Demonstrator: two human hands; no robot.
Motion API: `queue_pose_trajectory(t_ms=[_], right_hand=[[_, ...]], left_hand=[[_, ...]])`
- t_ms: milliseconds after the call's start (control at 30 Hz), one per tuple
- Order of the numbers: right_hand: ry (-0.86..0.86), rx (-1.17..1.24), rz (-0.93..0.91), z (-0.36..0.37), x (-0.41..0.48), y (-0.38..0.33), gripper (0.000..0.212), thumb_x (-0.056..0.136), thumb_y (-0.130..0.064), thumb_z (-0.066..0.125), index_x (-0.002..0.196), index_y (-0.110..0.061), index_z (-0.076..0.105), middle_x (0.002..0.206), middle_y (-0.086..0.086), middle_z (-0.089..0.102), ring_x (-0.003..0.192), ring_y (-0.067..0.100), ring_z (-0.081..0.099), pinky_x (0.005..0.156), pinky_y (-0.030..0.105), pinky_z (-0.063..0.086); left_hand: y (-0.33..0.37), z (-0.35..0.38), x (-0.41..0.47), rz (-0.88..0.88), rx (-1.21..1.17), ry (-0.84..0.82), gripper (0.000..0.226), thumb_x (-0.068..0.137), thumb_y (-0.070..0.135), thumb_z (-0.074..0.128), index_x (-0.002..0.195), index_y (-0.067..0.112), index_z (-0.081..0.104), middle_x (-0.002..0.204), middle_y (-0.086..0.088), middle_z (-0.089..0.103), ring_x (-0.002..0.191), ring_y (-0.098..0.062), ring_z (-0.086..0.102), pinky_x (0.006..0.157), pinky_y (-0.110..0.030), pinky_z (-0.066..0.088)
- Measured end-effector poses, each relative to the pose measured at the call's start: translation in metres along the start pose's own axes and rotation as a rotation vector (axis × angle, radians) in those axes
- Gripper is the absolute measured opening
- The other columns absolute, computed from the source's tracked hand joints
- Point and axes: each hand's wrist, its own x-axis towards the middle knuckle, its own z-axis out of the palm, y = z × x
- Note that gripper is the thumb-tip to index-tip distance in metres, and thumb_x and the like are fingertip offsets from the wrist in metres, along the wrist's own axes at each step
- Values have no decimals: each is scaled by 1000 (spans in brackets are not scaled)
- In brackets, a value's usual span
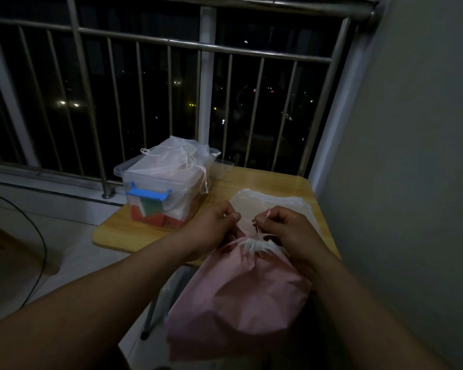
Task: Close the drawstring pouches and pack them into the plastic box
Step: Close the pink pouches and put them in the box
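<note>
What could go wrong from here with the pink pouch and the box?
The plastic box is heaped above its rim with white pouches, so the pink pouch may not fit. The pink pouch hangs past the table edge, held at its mouth by the left hand and right hand; letting go could drop it.

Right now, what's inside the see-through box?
White drawstring pouches fill the plastic box past its rim. Through the clear wall, red and green shapes show low down; the pouches cover the rest.

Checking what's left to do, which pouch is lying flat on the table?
The pale pouch behind the pink pouch, which is held; the others sit in the plastic box.
</note>
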Motion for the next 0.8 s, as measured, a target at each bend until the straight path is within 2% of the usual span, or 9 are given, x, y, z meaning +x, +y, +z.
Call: queue_pose_trajectory(t_ms=[100, 200, 300, 367, 433, 533, 567, 700, 800], right_hand=[[-30, -62, -10, -2, -1, 0, 7, 92, -18, 74, 87, -15, 78, 97, 6, 78, 97, 30, 72, 88, 42, 57], [-25, -66, -6, -4, 0, -1, 7, 93, -19, 74, 88, -15, 77, 96, 5, 78, 94, 24, 73, 88, 42, 56], [-2, -57, 2, -6, 0, -2, 7, 94, -17, 73, 89, -15, 77, 97, 2, 79, 96, 21, 74, 89, 40, 56], [7, -49, -3, -6, -1, -2, 9, 94, -15, 72, 87, -16, 77, 96, 2, 79, 97, 23, 73, 91, 43, 57], [-2, -52, -21, -5, -2, -3, 12, 94, -17, 73, 83, -17, 77, 95, 3, 79, 95, 24, 74, 93, 47, 57], [-47, -86, -55, -7, -3, -6, 17, 93, -21, 74, 77, -22, 75, 97, 2, 79, 96, 24, 73, 95, 49, 58], [-61, -99, -62, -9, -4, -5, 17, 93, -21, 75, 76, -23, 75, 99, 1, 78, 98, 25, 73, 96, 49, 58], [-102, -78, -61, -12, -8, -6, 22, 93, -18, 75, 73, -25, 75, 104, -2, 78, 103, 20, 72, 96, 40, 56], [-123, -70, -26, -12, -11, -4, 17, 94, -24, 74, 78, -24, 76, 106, -3, 78, 107, 18, 71, 97, 38, 55]], left_hand=[[3, 3, 0, -9, 90, 72, 29, 110, 25, 45, 104, 0, 58, 73, -2, 72, 54, -6, 63, 50, -16, 48], [4, 3, 0, -10, 138, 27, 30, 110, 24, 45, 100, 0, 60, 64, 4, 69, 49, 0, 59, 50, -14, 47], [3, 0, -1, 40, 246, 10, 25, 108, 24, 49, 104, 1, 58, 81, 1, 69, 57, 6, 60, 55, -15, 47], [-1, -1, 2, 62, 283, 33, 23, 108, 25, 50, 105, 3, 57, 89, -5, 70, 67, 0, 64, 58, -19, 50], [-6, 0, 6, 31, 168, 79, 22, 109, 24, 48, 100, 5, 54, 86, -7, 73, 64, -9, 66, 54, -26, 50], [-13, -4, 18, -2, 44, 247, 20, 109, 19, 45, 95, 6, 50, 79, -11, 71, 62, -19, 63, 52, -25, 48], [-15, -5, 22, -3, 65, 311, 20, 109, 18, 44, 95, 5, 50, 78, -12, 67, 64, -20, 60, 52, -22, 46], [-30, -7, 30, 11, 224, 426, 23, 107, 23, 46, 94, 6, 54, 88, -16, 65, 78, -26, 60, 66, -35, 40], [-36, -1, 30, -9, 236, 458, 24, 108, 24, 44, 98, 5, 56, 89, -15, 64, 81, -25, 59, 63, -34, 34]])
